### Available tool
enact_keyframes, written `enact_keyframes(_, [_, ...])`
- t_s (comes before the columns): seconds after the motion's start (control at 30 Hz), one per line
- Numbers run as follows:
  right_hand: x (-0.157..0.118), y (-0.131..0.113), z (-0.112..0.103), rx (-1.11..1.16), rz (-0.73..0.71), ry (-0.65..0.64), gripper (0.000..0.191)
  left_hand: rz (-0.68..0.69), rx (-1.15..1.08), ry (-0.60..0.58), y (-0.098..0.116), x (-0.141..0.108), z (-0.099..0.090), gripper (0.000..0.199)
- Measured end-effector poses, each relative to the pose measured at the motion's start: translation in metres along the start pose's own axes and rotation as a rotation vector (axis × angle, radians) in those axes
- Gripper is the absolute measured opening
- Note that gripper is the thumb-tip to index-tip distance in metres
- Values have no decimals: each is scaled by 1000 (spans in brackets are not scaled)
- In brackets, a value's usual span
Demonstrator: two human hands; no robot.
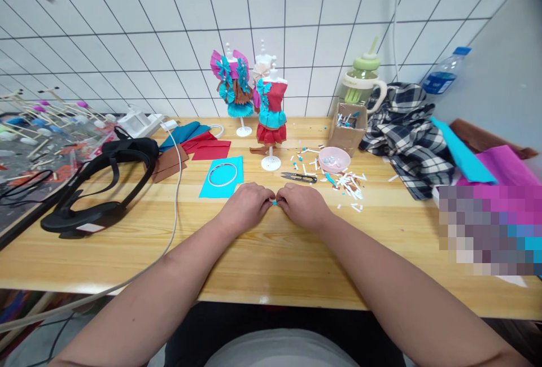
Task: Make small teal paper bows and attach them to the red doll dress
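Note:
My left hand point(250, 204) and my right hand point(302, 204) meet fingertip to fingertip just above the wooden table. Between them both pinch a small turquoise piece point(274, 203), mostly hidden by the fingers; it looks like paper or cloth. Thread snips point(299, 177) lie just beyond my right hand. To the left of my left hand, a silver ring point(223, 175) rests on a turquoise sheet point(206, 191). Behind my hands stands a small white dress form point(271, 162) wearing a red and turquoise ruffled dress point(276, 99).
White and blue scraps point(351, 186) lie around a pink bowl point(334, 159). A cardboard box point(348, 132), green-lidded cup point(365, 82) and plaid cloth point(406, 130) stand farther right. At left are a black headset point(108, 186), a white cable point(175, 209) and folded red sheets point(212, 150).

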State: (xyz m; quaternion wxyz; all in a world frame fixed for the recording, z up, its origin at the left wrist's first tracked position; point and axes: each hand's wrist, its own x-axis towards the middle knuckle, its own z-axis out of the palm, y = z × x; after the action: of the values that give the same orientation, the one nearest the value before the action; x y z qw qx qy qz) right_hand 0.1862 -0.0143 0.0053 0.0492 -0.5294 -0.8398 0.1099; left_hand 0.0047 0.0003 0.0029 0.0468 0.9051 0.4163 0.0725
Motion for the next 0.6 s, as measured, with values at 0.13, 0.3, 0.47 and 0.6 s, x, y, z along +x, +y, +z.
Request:
enact_keyframes(0.13, [-1,-1,0,17,13,11,27,18,14,-10,1,0,-1,21])
enact_keyframes(0.3, [-6,-3,1,33,34,86,27,28,11,6,0,0,1,21])
enact_keyframes(0.47, [-4,-1,2,48,-3,105,22,36,8,13,-2,0,3,23])
enact_keyframes(0.6, [-1,2,5,90,18,98,19,45,14,18,0,0,1,21])
